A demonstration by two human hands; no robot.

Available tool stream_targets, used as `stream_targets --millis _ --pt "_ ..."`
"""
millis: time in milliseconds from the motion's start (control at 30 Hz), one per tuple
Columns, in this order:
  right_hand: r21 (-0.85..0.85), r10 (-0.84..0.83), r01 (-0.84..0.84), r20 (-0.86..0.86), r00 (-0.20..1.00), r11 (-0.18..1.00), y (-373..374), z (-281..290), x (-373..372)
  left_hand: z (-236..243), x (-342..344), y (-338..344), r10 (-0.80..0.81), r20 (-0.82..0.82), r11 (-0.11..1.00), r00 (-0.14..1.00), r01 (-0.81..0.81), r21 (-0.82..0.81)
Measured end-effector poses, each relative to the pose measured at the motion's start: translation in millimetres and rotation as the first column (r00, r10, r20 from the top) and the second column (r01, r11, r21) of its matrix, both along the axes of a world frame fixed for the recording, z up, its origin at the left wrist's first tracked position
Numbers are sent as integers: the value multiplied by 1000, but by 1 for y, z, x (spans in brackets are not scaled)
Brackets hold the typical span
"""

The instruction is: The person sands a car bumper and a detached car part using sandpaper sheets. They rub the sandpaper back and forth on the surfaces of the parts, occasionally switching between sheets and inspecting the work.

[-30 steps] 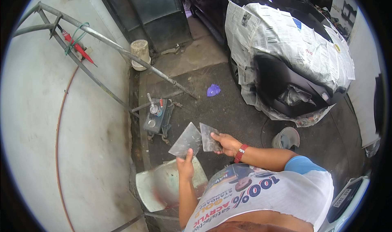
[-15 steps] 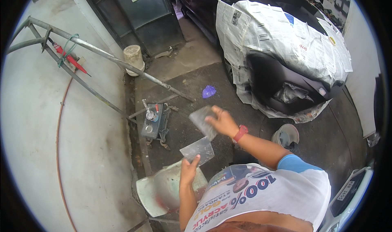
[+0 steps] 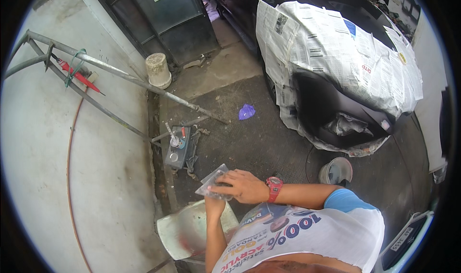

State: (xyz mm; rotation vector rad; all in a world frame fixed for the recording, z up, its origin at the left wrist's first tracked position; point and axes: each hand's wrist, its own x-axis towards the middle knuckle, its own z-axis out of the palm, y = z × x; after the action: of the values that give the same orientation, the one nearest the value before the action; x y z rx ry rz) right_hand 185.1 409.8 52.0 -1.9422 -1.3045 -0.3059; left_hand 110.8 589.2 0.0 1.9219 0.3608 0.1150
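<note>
Close in front of my body, my two hands meet around two flat, greyish, translucent rectangular plates. My left hand (image 3: 214, 205) grips one plate (image 3: 219, 170) from below, its fingers partly hidden. From above, my right hand (image 3: 244, 187) lies over the other plate (image 3: 205, 190), its fingers spread across that plate's face. The plates overlap, and I cannot tell how much of their faces touch. Below my left hand is a pale seat-like panel (image 3: 168, 227) with a reddish stain. A red watch (image 3: 274, 189) is on my right wrist.
Ahead stands a dark car (image 3: 240, 8), its front masked with newspaper (image 3: 331, 47). A grey battery-like box (image 3: 175, 158) carries a small can (image 3: 176, 142). Metal tubing (image 3: 168, 94) slants from the left wall. Buckets (image 3: 157, 71) (image 3: 331, 169) and a purple scrap (image 3: 247, 112) are on the floor.
My right hand has come down and left with its plate, from apart to over the left hand's plate. The left hand has shifted slightly left.
</note>
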Motion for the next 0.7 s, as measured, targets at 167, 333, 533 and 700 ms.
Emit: stream_targets --millis 167,333,533,700 --pt "-479 -531 272 -566 631 835 -86 -128 99 10 39 -50 0 -125 991 992 -17 -134" --pt "-33 -137 311 -939 317 950 -144 -114 119 9 94 -77 25 27 942 999 -14 -334" --pt "295 283 345 -955 88 891 -147 -103 149 37 158 -119 -194 106 976 975 203 -82" --pt "210 179 547 -978 110 810 -213 -127 184 216 201 6 -81 809 947 582 -209 246"
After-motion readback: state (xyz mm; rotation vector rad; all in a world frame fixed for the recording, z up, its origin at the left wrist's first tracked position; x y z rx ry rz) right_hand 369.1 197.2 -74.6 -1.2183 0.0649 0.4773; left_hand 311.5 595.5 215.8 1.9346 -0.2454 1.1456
